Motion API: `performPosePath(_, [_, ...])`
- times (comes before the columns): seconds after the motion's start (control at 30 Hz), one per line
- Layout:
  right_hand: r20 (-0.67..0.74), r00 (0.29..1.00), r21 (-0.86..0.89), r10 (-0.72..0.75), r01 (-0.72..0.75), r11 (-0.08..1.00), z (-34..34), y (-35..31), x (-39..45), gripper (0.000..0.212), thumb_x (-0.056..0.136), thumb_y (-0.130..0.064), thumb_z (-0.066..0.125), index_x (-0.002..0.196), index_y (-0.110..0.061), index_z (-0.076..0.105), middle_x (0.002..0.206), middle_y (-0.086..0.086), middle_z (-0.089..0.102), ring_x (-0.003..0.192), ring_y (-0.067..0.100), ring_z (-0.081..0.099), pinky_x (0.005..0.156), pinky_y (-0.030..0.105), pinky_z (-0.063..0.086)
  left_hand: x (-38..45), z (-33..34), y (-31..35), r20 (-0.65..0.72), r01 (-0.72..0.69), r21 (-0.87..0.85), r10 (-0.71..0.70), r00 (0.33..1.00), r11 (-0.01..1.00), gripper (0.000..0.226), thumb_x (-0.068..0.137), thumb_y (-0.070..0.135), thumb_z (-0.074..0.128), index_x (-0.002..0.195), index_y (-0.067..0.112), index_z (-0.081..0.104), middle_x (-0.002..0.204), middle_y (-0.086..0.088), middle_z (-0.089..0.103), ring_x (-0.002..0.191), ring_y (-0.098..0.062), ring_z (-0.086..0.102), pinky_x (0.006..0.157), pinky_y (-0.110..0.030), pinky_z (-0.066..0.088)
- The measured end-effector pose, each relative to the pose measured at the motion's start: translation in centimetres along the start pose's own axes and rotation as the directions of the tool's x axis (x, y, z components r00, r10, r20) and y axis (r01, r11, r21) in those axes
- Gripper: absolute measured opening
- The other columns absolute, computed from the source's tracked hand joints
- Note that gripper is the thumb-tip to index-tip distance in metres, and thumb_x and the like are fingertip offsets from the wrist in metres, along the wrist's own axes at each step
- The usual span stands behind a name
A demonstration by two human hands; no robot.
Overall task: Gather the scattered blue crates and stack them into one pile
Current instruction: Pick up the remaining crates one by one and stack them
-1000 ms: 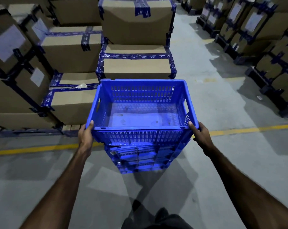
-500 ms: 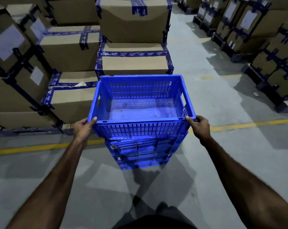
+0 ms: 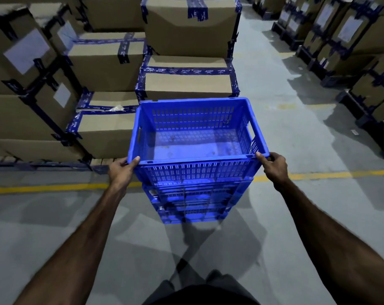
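No text can be read. Blue printed tape on the brown cardboard boxes and their white paper labels are too blurred to make out.

Floor as I see it: grey concrete floor with a yellow line across it. Standing on it: blue crate pile; pallets of taped cardboard boxes left, more right.

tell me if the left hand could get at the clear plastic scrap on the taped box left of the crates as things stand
Probably not right now. The left hand is gripping the near corner of the top blue crate, so it would have to let go first. The plastic scrap lies farther back on the cardboard box, likely needing a step forward.
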State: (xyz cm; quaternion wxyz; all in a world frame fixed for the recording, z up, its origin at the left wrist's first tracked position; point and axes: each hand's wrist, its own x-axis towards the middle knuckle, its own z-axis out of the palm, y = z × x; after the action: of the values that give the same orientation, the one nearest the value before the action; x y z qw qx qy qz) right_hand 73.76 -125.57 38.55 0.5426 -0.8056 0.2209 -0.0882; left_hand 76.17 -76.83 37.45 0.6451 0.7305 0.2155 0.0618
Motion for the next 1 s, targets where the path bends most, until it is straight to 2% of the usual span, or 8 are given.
performPosePath(0.1, [0.009, 1.0, -0.005, 0.001, -0.001, 1.0, -0.3, 0.2, 0.7, 0.051, 0.08, -0.061, 0.077, 0.098, -0.013, 0.073, 0.069, -0.006, 0.061, 0.067, 0.017, 0.058, 0.059, 0.033, 0.047, -0.8, 0.1, -0.1, -0.02, 0.009, 0.009, -0.008, 1.0, 1.0, 0.031, 0.092, 0.022, 0.076, 0.114, -0.001, 0.075, 0.076, 0.008, 0.068, 0.049, 0.01, 0.053, 0.045, -0.011, 0.042])
performPosePath(0.23, [0.019, 1.0, -0.012, -0.009, 0.01, 1.0, -0.5, 0.3, 1.3, 0.052, 0.078, -0.066, 0.075, 0.096, -0.017, 0.073, 0.071, -0.005, 0.062, 0.069, 0.018, 0.06, 0.062, 0.037, 0.05, -1.4, 0.1, -0.3, -0.027, 0.021, 0.034, -0.02, 0.999, 0.999, 0.033, 0.091, 0.03, 0.077, 0.113, 0.005, 0.076, 0.075, 0.012, 0.069, 0.054, 0.008, 0.058, 0.051, -0.016, 0.046])
performPosePath(0.37, [0.037, 0.999, -0.011, -0.02, 0.02, 1.0, -0.6, 0.4, 1.3, 0.041, 0.083, -0.061, 0.075, 0.09, -0.021, 0.072, 0.069, -0.008, 0.059, 0.07, 0.017, 0.059, 0.066, 0.038, 0.052, -1.7, 0.2, 0.3, -0.013, 0.021, 0.077, -0.02, 1.0, 0.997, 0.024, 0.094, 0.031, 0.074, 0.109, 0.013, 0.074, 0.087, 0.001, 0.072, 0.052, 0.008, 0.06, 0.049, -0.015, 0.048])
performPosePath(0.43, [0.028, 1.0, -0.004, -0.005, 0.006, 1.0, -0.4, 0.6, 1.3, 0.041, 0.083, -0.059, 0.076, 0.092, -0.019, 0.072, 0.07, -0.008, 0.059, 0.069, 0.017, 0.059, 0.066, 0.038, 0.052, -1.6, 0.1, 0.8, -0.001, 0.026, 0.089, -0.026, 1.0, 0.996, 0.025, 0.094, 0.031, 0.074, 0.109, 0.012, 0.075, 0.081, 0.003, 0.071, 0.049, 0.006, 0.059, 0.045, -0.015, 0.045])
performPosePath(0.53, [0.012, 1.0, 0.012, 0.012, -0.012, 1.0, -0.2, 0.7, 1.1, 0.049, 0.082, -0.061, 0.076, 0.098, -0.016, 0.072, 0.073, -0.007, 0.063, 0.07, 0.018, 0.061, 0.067, 0.039, 0.053, -1.1, -0.3, 1.1, 0.022, 0.06, 0.096, -0.062, 0.998, 0.994, 0.024, 0.094, 0.031, 0.073, 0.108, 0.012, 0.075, 0.06, 0.014, 0.067, 0.045, 0.002, 0.053, 0.042, -0.017, 0.04])
performPosePath(0.63, [0.019, 0.999, 0.032, 0.03, -0.031, 0.999, -0.2, 0.6, 1.0, 0.053, 0.08, -0.063, 0.076, 0.101, -0.015, 0.072, 0.079, -0.005, 0.067, 0.075, 0.018, 0.064, 0.067, 0.038, 0.054, -0.8, -0.6, 1.0, 0.048, 0.067, 0.082, -0.071, 0.996, 0.994, 0.029, 0.093, 0.034, 0.074, 0.111, 0.011, 0.076, 0.066, 0.01, 0.07, 0.052, -0.005, 0.056, 0.048, -0.021, 0.042])
performPosePath(0.83, [0.002, 0.999, 0.033, 0.05, -0.05, 0.998, 0.1, 0.5, 0.7, 0.049, 0.081, -0.061, 0.077, 0.099, -0.015, 0.072, 0.078, -0.006, 0.065, 0.075, 0.018, 0.064, 0.07, 0.039, 0.056, -1.0, -0.5, 1.9, 0.109, 0.061, 0.031, -0.064, 0.992, 0.998, 0.01, 0.097, 0.022, 0.07, 0.098, 0.013, 0.073, 0.064, 0.009, 0.069, 0.045, 0.003, 0.055, 0.043, -0.014, 0.043])
performPosePath(1.0, [-0.03, 0.998, 0.05, 0.056, -0.054, 0.997, 0.5, 0.4, -0.1, 0.056, 0.082, -0.06, 0.077, 0.104, -0.009, 0.071, 0.076, -0.006, 0.063, 0.071, 0.018, 0.062, 0.063, 0.032, 0.051, -0.4, -1.0, 1.7, 0.129, 0.047, 0.05, -0.053, 0.99, 0.998, 0.019, 0.096, 0.026, 0.071, 0.108, 0.012, 0.075, 0.074, 0.007, 0.072, 0.054, 0.001, 0.062, 0.048, -0.017, 0.049])
